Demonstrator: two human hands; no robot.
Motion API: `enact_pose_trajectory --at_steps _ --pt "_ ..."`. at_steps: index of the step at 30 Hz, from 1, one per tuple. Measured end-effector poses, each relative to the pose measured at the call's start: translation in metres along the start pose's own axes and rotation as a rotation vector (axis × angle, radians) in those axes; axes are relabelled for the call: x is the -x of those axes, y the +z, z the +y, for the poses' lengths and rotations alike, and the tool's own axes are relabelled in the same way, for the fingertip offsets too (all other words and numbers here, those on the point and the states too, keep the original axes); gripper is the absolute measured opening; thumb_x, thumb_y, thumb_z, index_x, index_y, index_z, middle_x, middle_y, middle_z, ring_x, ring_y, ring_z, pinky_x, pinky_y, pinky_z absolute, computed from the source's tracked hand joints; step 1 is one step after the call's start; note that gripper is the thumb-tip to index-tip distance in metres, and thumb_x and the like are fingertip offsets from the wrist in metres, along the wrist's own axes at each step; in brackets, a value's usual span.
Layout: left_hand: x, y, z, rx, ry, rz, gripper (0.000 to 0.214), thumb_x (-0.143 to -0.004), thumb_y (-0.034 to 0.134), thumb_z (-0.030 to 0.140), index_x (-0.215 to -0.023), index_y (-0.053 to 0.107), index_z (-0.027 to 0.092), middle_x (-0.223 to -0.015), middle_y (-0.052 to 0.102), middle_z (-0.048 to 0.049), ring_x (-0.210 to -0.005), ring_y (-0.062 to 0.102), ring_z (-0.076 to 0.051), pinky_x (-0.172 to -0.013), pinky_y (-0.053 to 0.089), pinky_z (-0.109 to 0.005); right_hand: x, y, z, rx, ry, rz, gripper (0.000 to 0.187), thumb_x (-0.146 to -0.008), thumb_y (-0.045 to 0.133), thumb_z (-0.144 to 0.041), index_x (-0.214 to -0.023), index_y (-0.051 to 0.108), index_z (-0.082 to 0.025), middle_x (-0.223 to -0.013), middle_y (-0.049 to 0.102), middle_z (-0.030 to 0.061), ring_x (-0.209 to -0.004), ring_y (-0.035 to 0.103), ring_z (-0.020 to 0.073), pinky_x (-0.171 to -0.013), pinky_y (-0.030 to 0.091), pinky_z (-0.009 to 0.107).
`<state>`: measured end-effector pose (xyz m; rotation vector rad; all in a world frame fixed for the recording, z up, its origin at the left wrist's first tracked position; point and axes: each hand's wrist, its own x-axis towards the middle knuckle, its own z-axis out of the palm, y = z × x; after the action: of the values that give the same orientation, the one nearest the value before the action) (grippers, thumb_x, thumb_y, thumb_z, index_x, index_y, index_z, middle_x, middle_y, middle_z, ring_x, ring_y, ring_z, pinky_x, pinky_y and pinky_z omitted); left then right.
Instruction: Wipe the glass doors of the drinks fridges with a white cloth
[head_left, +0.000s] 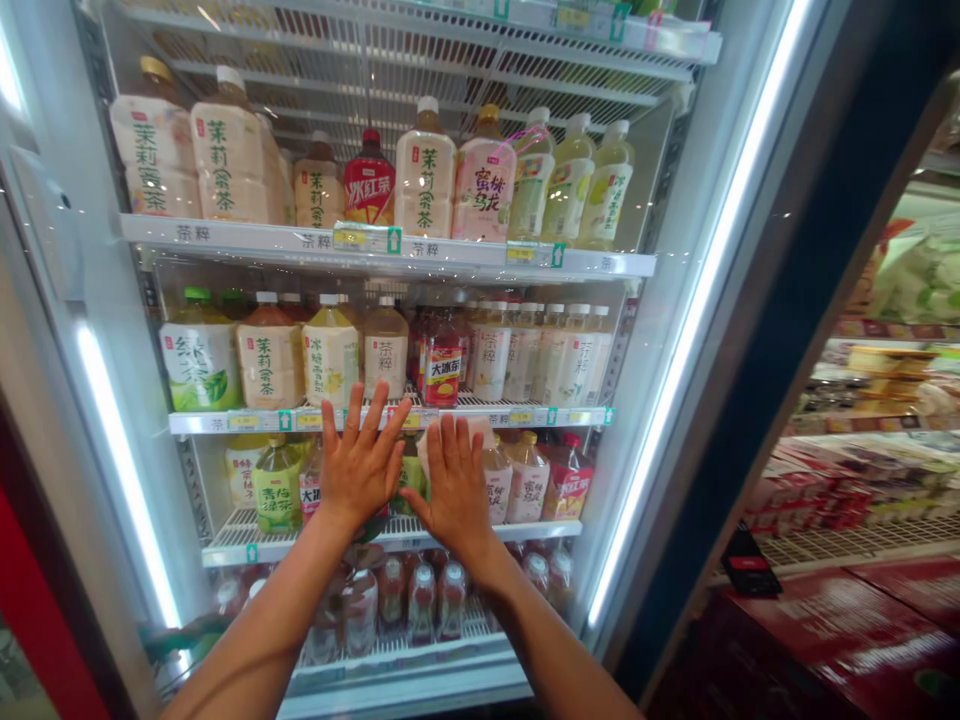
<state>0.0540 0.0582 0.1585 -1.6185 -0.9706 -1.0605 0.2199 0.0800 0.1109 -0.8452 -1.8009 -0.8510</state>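
Note:
In front of me stands a drinks fridge with a glass door (300, 270). My left hand (360, 455) lies against the glass with its fingers spread and nothing in it. To its right, my right hand (456, 480) presses a folded whitish cloth (481, 430) flat on the door, its fingers stretched out over it. The cloth is mostly hidden under the palm; whether it is paper or fabric I cannot tell. Behind the glass near my hands are a red-labelled iced tea bottle (443, 365) and a green tea bottle (277, 490).
Several shelves of bottled tea fill the fridge, including large bottles (424, 170) above. Bright light strips (697, 310) run down both sides of it. A dark door frame (795, 330) is at right, beyond it open shelves with packages (825, 480) and dark red boxes (832, 620).

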Motion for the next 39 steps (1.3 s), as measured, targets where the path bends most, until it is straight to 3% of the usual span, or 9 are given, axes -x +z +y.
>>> enact_pose_trajectory --at_steps 3,5,11,13,19,21,29,36,39 --pt "0.000 0.000 0.000 0.006 -0.003 0.002 0.070 -0.097 0.052 0.028 -0.161 0.026 0.027 -0.170 0.017 -0.0044 -0.160 0.005 -0.028 -0.130 -0.001 -0.058 -0.059 -0.009 0.010 -0.008 0.016 0.033 0.092 -0.103 0.029 -0.067 -0.164 -0.011 -0.011 -0.173 -0.003 0.0147 -0.160 -0.006 0.0304 -0.128 0.008 0.058" --pt "0.000 0.000 0.000 0.007 -0.005 0.002 0.070 -0.096 0.052 0.028 -0.162 0.026 0.027 -0.170 0.017 -0.0042 -0.160 0.005 -0.027 -0.130 -0.001 -0.057 -0.067 -0.011 0.012 -0.010 0.034 0.022 0.092 -0.102 0.031 -0.066 -0.164 -0.012 -0.013 -0.173 0.001 0.0147 -0.160 -0.005 0.0309 -0.128 0.008 0.060" --pt "0.001 -0.001 0.000 0.008 -0.018 -0.015 0.074 -0.096 0.056 0.028 -0.162 0.023 0.029 -0.168 0.021 -0.0043 -0.160 0.006 -0.026 -0.131 -0.002 -0.056 0.039 0.007 -0.003 -0.001 0.045 -0.043 0.089 -0.102 0.042 -0.058 -0.165 -0.003 -0.013 -0.173 0.003 0.0162 -0.160 -0.004 0.0321 -0.127 0.010 0.061" --pt "0.001 -0.001 0.000 0.017 -0.021 -0.015 0.074 -0.096 0.056 0.028 -0.162 0.023 0.030 -0.168 0.022 -0.0046 -0.160 0.006 -0.026 -0.131 -0.002 -0.056 0.049 0.010 -0.004 0.011 0.036 -0.046 0.088 -0.102 0.043 -0.057 -0.165 -0.002 -0.015 -0.173 0.001 0.0153 -0.161 -0.004 0.0319 -0.127 0.010 0.060" --pt "0.000 -0.002 0.000 0.023 -0.013 -0.001 0.075 -0.096 0.057 0.029 -0.162 0.023 0.029 -0.168 0.022 -0.0049 -0.160 0.005 -0.026 -0.131 -0.002 -0.055 -0.044 -0.008 0.010 0.030 0.100 -0.002 0.091 -0.102 0.037 -0.065 -0.164 -0.011 -0.020 -0.174 -0.002 0.0132 -0.160 -0.004 0.0335 -0.126 0.008 0.063" --pt "-0.001 -0.002 0.000 0.021 -0.009 0.002 0.074 -0.096 0.056 0.030 -0.162 0.023 0.029 -0.168 0.021 -0.0050 -0.160 0.006 -0.026 -0.131 -0.002 -0.055 -0.054 -0.010 0.010 0.025 0.119 -0.006 0.091 -0.102 0.037 -0.065 -0.164 -0.013 -0.020 -0.174 -0.003 0.0129 -0.160 -0.005 0.0336 -0.126 0.008 0.064" --pt "0.000 -0.001 0.001 -0.008 -0.004 0.004 0.075 -0.095 0.058 0.028 -0.162 0.025 0.027 -0.169 0.020 -0.0047 -0.160 0.006 -0.027 -0.131 -0.001 -0.056 0.032 0.003 -0.008 0.004 0.091 -0.054 0.093 -0.101 0.045 -0.061 -0.165 -0.006 -0.016 -0.172 -0.011 0.0125 -0.160 -0.009 0.0332 -0.127 0.007 0.061" --pt "0.001 0.000 0.000 0.024 -0.014 -0.010 0.074 -0.095 0.054 0.028 -0.162 0.024 0.029 -0.169 0.019 -0.0036 -0.160 0.005 -0.026 -0.131 -0.003 -0.056 -0.068 -0.011 0.009 0.006 0.085 0.007 0.096 -0.100 0.040 -0.068 -0.163 -0.014 -0.019 -0.173 -0.007 0.0119 -0.160 -0.009 0.0334 -0.127 0.008 0.064" --pt "0.000 -0.001 0.000 0.029 -0.016 -0.008 0.075 -0.095 0.056 0.028 -0.162 0.022 0.030 -0.169 0.019 -0.0031 -0.160 0.005 -0.026 -0.131 -0.003 -0.055 -0.049 -0.009 0.005 0.001 0.107 -0.015 0.096 -0.100 0.042 -0.066 -0.163 -0.013 -0.019 -0.173 -0.005 0.0123 -0.160 -0.008 0.0340 -0.126 0.008 0.065"
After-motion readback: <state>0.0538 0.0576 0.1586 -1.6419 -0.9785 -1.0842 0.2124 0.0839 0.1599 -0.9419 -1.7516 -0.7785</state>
